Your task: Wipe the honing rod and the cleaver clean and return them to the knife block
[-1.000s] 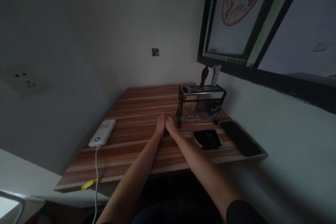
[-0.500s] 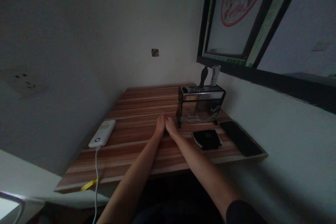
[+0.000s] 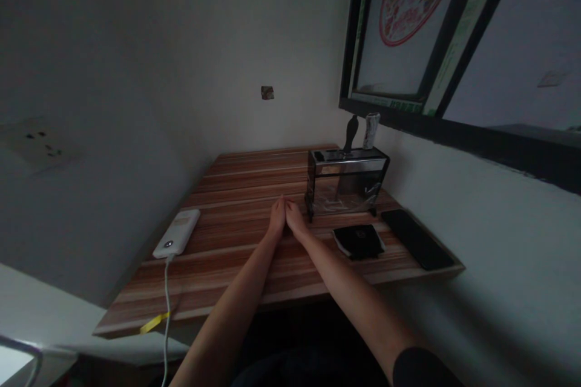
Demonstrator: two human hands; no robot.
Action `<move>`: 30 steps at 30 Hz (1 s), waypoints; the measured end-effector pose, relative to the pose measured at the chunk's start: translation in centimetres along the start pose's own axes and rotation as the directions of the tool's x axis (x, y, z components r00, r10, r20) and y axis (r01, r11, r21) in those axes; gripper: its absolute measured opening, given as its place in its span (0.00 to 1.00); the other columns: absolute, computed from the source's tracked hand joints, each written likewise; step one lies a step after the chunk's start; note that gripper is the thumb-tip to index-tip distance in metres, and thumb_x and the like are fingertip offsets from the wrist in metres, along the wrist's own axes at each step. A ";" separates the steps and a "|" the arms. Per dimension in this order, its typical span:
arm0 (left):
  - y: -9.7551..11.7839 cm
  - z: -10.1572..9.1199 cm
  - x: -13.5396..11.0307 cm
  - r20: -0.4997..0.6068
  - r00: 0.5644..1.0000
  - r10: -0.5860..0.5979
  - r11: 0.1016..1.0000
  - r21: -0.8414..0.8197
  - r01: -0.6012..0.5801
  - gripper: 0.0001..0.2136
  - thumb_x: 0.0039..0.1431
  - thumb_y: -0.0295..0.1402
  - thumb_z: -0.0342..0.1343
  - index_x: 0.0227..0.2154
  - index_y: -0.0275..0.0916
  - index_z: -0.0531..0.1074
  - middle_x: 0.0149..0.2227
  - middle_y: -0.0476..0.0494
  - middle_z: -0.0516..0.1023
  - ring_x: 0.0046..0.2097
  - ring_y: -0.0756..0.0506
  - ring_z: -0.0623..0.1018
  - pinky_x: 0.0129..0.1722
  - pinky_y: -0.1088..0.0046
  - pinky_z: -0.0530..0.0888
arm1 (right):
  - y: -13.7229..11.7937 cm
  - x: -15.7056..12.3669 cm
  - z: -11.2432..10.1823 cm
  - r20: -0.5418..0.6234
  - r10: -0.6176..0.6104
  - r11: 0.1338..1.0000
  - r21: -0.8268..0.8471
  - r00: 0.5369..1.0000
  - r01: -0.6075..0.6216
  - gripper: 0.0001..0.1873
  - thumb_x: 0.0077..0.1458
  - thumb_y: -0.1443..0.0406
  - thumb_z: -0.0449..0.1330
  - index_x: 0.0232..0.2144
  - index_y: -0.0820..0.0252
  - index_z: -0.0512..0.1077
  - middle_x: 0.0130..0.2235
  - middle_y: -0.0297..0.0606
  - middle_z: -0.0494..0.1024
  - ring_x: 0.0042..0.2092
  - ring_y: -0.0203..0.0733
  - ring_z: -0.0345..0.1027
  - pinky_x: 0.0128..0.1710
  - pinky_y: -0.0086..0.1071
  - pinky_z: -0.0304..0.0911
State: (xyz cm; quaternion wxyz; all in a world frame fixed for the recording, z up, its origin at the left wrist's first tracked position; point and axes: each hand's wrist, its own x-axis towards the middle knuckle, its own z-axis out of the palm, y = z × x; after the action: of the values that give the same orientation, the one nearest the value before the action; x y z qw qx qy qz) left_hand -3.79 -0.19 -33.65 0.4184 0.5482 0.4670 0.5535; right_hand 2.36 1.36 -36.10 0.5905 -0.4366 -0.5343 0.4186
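My left hand (image 3: 277,213) and my right hand (image 3: 293,215) rest on edge on the wood-grain table (image 3: 245,178). They lean together with their fingertips meeting, and the fingers look stretched out. No object shows in either hand. Just right of my right hand stands a see-through knife block (image 3: 347,184) with a dark frame. A black handle (image 3: 351,133) and a plastic-wrapped pale handle (image 3: 371,130) stick up from its top. Nearer to me, right of my right wrist, lies a folded black cloth item with a light edge (image 3: 359,240).
A black phone-like slab (image 3: 415,238) lies along the table's right edge. At the left, a white power bank (image 3: 178,233) has a white cable (image 3: 166,302) running off the front edge past a yellow strip (image 3: 154,322). A framed window or mirror (image 3: 394,110) hangs above right.
My hands stay together in the same spot. The view has shifted very slightly; nothing on the table has moved.
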 end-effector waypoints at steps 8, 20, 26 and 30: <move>-0.4 0.0 0.1 0.001 1.000 -0.009 1.000 -0.010 0.009 0.13 0.64 0.39 0.52 0.44 0.35 0.71 0.44 0.42 0.75 0.43 0.45 0.76 0.44 0.61 0.75 | -0.6 -0.1 -0.1 0.002 0.001 1.000 0.007 1.000 -0.001 0.13 0.54 0.65 0.50 0.27 0.60 0.74 0.29 0.39 0.79 0.38 0.45 0.72 0.43 0.35 0.63; -0.6 0.1 0.2 -0.006 1.000 -0.027 1.000 -0.016 0.026 0.14 0.63 0.38 0.53 0.47 0.36 0.69 0.47 0.41 0.74 0.44 0.45 0.76 0.44 0.61 0.75 | -0.5 -0.3 0.0 0.000 -0.003 0.999 0.036 1.000 0.003 0.13 0.54 0.64 0.51 0.26 0.60 0.74 0.27 0.37 0.78 0.35 0.42 0.71 0.41 0.33 0.64; -0.4 -0.1 0.3 -0.027 0.999 -0.028 1.000 -0.008 0.028 0.14 0.63 0.37 0.53 0.48 0.36 0.69 0.48 0.41 0.73 0.45 0.44 0.76 0.44 0.60 0.75 | -0.6 -0.2 0.2 0.000 -0.003 0.999 0.054 1.000 0.003 0.12 0.53 0.64 0.51 0.26 0.60 0.74 0.28 0.38 0.79 0.35 0.43 0.72 0.42 0.35 0.64; -0.4 -0.2 0.4 -0.032 0.999 -0.030 1.000 -0.003 0.030 0.14 0.63 0.37 0.53 0.48 0.36 0.69 0.47 0.41 0.73 0.44 0.44 0.76 0.44 0.61 0.75 | -0.8 -0.2 0.4 -0.006 -0.002 0.998 0.068 1.000 0.003 0.13 0.53 0.63 0.52 0.25 0.60 0.73 0.28 0.39 0.79 0.35 0.45 0.72 0.42 0.36 0.63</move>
State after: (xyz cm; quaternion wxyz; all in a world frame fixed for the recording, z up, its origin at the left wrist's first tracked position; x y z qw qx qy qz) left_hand -4.07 0.26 -33.93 0.4197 0.5315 0.4813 0.5565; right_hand 1.91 0.95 -35.34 0.6072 -0.4168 -0.5186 0.4344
